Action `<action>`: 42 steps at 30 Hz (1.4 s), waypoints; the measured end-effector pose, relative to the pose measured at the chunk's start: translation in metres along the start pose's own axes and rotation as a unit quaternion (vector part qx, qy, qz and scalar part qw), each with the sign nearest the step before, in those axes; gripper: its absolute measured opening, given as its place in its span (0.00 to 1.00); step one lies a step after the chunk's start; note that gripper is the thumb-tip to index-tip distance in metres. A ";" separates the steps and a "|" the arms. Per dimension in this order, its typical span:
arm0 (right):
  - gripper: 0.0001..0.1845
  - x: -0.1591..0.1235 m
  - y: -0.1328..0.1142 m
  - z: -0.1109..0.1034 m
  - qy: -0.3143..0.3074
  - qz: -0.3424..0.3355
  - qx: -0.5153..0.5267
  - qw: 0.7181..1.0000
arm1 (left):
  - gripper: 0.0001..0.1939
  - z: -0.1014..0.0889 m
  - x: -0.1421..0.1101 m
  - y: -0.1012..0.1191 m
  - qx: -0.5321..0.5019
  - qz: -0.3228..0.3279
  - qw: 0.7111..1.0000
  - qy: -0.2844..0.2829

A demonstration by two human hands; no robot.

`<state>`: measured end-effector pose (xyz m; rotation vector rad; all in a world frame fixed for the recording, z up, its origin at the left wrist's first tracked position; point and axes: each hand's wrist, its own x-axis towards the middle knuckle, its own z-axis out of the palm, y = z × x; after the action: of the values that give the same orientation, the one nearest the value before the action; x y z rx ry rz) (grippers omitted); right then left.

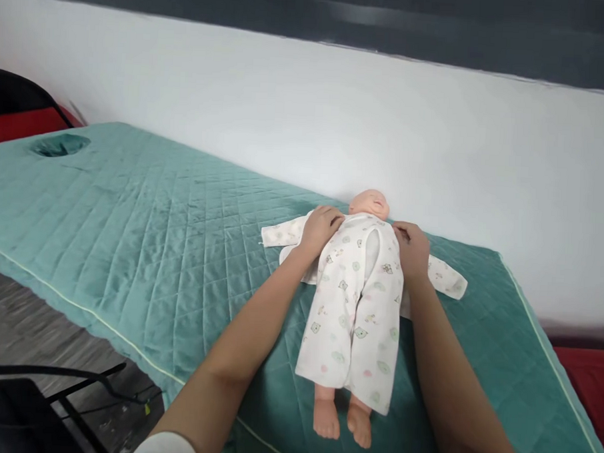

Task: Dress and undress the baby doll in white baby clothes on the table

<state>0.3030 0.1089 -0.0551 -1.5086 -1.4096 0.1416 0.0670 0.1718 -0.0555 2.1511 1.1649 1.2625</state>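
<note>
Left forearm (247, 337): bare, extended forward from the lower edge, slanting inward to the right. Left hand (323, 230): back uppermost, fingers bent and turned inward; grip unclear. Right forearm (449, 366): bare, extended forward, slanting inward to the left. Right hand (414, 251): fingers curled, turned inward towards its fellow; grip unclear. Hands: one pair, apart, roughly level.

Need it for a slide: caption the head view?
Left hand and right hand flank a clothed doll lying on a green quilted cover.
</note>
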 end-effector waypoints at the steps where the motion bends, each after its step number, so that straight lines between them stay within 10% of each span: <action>1: 0.14 0.003 0.000 0.002 -0.025 0.010 0.005 1.000 | 0.08 0.001 0.004 -0.003 -0.012 0.000 1.000 -0.020; 11: 0.13 0.009 0.008 -0.007 -0.173 0.102 0.055 0.978 | 0.03 -0.009 0.010 0.002 -0.090 -0.089 0.985 -0.119; 21: 0.15 0.012 0.004 0.007 -0.046 0.103 -0.081 0.990 | 0.04 0.017 0.020 -0.004 0.019 -0.158 0.987 -0.023; 29: 0.10 -0.002 0.010 0.008 -0.009 0.069 0.091 0.993 | 0.13 0.013 0.004 -0.010 0.003 -0.041 0.999 -0.034; 37: 0.18 -0.107 -0.015 -0.029 0.022 0.115 0.122 0.986 | 0.14 -0.029 -0.107 0.044 -0.040 -0.048 0.996 0.062; 42: 0.21 -0.206 -0.055 -0.076 -0.073 0.109 0.073 0.989 | 0.12 -0.055 -0.209 0.112 -0.055 -0.007 0.998 -0.011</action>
<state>0.2538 -0.1100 -0.0882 -1.5519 -1.3139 0.4891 0.0199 -0.0667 -0.0628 2.0686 1.0742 1.2629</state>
